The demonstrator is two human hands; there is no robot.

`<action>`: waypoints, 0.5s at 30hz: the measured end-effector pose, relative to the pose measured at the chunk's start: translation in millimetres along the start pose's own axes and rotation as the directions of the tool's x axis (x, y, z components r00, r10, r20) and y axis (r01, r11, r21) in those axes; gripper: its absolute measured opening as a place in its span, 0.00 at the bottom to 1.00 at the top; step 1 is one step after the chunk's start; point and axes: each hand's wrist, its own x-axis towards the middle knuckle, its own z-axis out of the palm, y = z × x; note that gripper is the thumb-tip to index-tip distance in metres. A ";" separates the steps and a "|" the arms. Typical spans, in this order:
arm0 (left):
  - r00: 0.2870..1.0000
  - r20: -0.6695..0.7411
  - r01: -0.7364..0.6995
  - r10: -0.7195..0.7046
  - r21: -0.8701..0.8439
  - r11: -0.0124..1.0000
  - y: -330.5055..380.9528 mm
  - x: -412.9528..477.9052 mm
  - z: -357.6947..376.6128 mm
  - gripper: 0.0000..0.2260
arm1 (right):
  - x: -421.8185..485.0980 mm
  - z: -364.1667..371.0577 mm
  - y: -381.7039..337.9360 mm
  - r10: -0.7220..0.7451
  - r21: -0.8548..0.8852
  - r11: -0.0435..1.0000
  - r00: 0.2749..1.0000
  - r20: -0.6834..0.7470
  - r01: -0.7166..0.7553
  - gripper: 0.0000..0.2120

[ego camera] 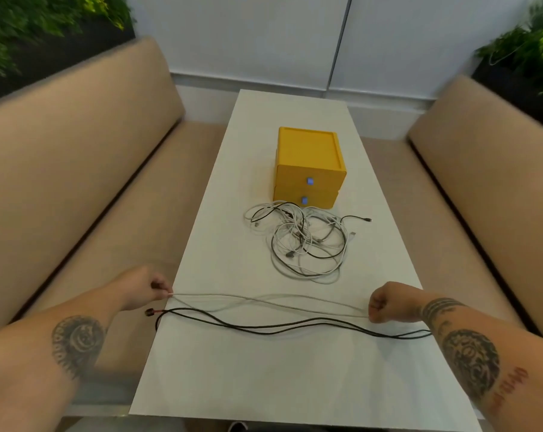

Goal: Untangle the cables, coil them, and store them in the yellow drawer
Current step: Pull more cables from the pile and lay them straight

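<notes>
Two tan upholstered benches are set along the long sides of a narrow white table. A yellow plastic two-drawer box is placed toward the far end, roughly on the midline, with both drawers seen closed. A tangled heap of white and black cables is left just in front of it, toward the table's middle. Close to the near edge, a black doubled cable is laid across from the left edge to the right edge, clear of the heap. Just beyond it, a thin white doubled cable is stretched across the table between the hands. One end is pinched by the left hand at the left edge. The other end, apparently the fold, is gripped in the curled right hand near the right edge.

Straightening before coiling is judged to be the step in hand. It is best done with light tension, so that the plugs are not strained. The two strands should be held parallel and any kinks smoothed out before even loops are wound. A drawer is not yet opened.
</notes>
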 end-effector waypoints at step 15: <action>0.998 0.050 0.036 -0.037 0.022 0.999 12.7 -4.8 -7.3 0.06 | 2.7 8.8 -6.8 -0.048 0.037 0.998 0.984 -0.172 0.055 0.13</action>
